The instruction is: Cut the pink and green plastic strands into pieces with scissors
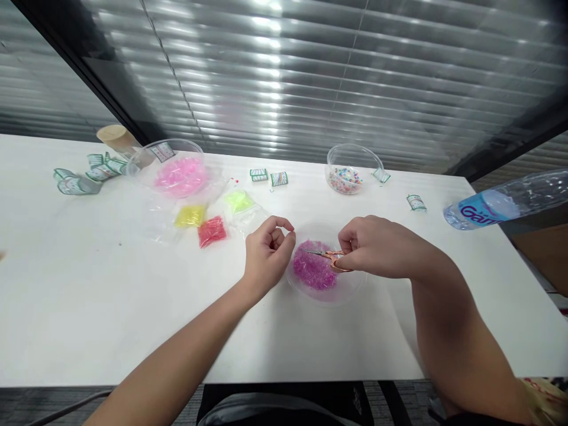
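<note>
Right hand (377, 245) grips copper-handled metal scissors (336, 257) over a clear round plastic bowl (331, 301) of loose purple bits (313, 275); left hand (268, 248) pinches, can't tell what. Bumping the rim could spill everything, imo.

A hand can pass freely over the left front part of the surface (110, 307). Above the near bowl (350, 286) the room is narrow, because the left hand (268, 249), the scissors (332, 255) and the right hand (375, 247) occupy it. Left of these, a yellow bag (190, 216) and a red bag (212, 231) obstruct a low path; at right, a bottle (483, 210).
</note>
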`<state>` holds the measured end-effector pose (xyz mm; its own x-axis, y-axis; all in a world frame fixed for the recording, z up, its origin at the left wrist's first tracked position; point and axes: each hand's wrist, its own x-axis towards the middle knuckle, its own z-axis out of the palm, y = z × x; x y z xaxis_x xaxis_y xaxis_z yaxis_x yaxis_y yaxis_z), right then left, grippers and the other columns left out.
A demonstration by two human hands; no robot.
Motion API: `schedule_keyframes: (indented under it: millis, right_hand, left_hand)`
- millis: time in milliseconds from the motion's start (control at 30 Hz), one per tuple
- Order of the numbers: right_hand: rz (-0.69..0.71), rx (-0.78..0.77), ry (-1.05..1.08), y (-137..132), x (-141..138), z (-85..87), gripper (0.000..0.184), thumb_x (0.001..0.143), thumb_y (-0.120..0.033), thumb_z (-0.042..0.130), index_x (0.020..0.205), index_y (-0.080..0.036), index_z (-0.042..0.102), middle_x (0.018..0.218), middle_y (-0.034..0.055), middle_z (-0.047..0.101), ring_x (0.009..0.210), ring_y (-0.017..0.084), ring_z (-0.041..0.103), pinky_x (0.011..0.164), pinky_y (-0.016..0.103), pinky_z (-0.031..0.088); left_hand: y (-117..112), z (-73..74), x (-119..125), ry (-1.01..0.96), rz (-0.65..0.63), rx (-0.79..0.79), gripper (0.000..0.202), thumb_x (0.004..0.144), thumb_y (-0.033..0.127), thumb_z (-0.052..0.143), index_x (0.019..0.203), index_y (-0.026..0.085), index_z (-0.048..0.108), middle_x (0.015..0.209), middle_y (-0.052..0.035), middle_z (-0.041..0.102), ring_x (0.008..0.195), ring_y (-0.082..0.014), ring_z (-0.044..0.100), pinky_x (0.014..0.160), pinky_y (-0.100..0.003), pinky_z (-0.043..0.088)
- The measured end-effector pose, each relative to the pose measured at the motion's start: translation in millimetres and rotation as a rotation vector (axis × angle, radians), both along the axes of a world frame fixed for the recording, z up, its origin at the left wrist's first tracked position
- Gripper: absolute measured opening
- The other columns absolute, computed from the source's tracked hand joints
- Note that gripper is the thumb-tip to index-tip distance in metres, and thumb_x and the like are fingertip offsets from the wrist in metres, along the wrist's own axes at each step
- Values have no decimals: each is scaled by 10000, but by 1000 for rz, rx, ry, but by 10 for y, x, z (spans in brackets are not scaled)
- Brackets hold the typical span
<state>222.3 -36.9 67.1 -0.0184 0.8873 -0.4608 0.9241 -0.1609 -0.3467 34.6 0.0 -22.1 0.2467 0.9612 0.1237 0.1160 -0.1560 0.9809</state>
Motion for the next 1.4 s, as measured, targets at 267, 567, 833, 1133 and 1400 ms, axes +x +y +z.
schedule_keyframes:
  millis: [267, 567, 833, 1133, 1400]
  right_hand:
    - [13, -23, 6, 10, 16, 17, 307, 661, -302, 665, 468, -176, 463, 456, -16, 440, 434, 84, 368, 435, 280, 209]
    - [-100, -133, 507, -58, 507, 58, 381, 670, -427, 751, 512, -177, 510, 462, -41, 405, 438, 59, 315, 418, 234, 202]
    - [-301, -243, 846, -299, 749, -287, 299, 622, -355, 815, 586, -159, 592, 499, -38, 508, 481, 76, 488, 488, 213, 398]
    - [-358, -215, 958, -369, 599, -315, 264, 595, -221, 827, 549, -151, 576, 450, -62, 474, 442, 47, 463, 508, 182, 439]
    - [-337, -175, 957, -419, 582, -368, 268, 624, -251, 794, 551, -141, 561, 414, -66, 450, 413, 23, 383, 506, 180, 453]
  left_hand:
    - [13, -8, 0, 3, -9, -12, 30, 774, 183, 580, 799, 186, 563, 465, 98, 287, 438, -66, 258, 477, -220, 233]
    - [84, 104, -117, 158, -55, 408, 150, 730, 178, 639, 879, 183, 621, 718, 4, 503, 640, -121, 464, 564, -251, 378]
    - [58, 151, -133, 243, -272, 668, 263, 770, 236, 721, 1015, 205, 632, 1011, -64, 595, 939, -191, 573, 832, -363, 458]
    - [4, 138, -118, 362, -256, 712, 164, 832, 268, 689, 982, 226, 641, 1036, -43, 611, 971, -182, 568, 866, -370, 393]
    - [-2, 168, -136, 374, -294, 700, 96, 866, 227, 647, 962, 225, 644, 1049, -49, 603, 980, -183, 551, 862, -371, 374]
